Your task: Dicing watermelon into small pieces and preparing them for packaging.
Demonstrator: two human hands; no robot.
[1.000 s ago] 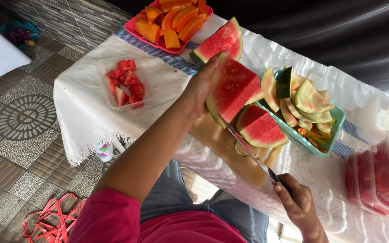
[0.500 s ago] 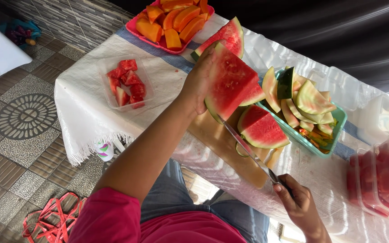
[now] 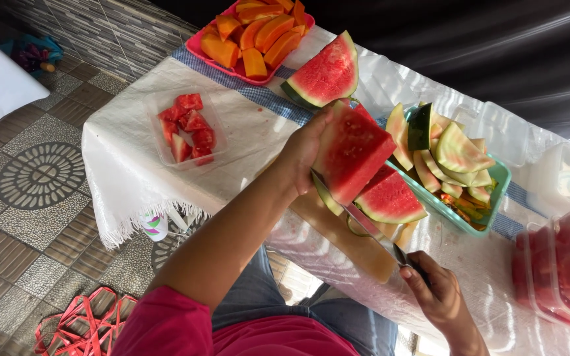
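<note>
Head view: the left hand (image 3: 308, 148), arm stretched forward, grips a thick watermelon wedge (image 3: 351, 153) tilted above the wooden cutting board (image 3: 348, 234). The right hand (image 3: 438, 296) is fisted around a knife (image 3: 377, 235), its thin blade under the glossy red flesh by the pale rind.

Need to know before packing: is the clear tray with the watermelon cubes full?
Partly full: the clear tray holds a few watermelon cubes, bare bottom showing.

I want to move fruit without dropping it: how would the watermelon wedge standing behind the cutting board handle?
The watermelon wedge is thick, so probably heavy and stiff. Its cut red face looks wet, likely slippery. It balances on its curved rind on the table, so a push may rock or tip it.
</note>
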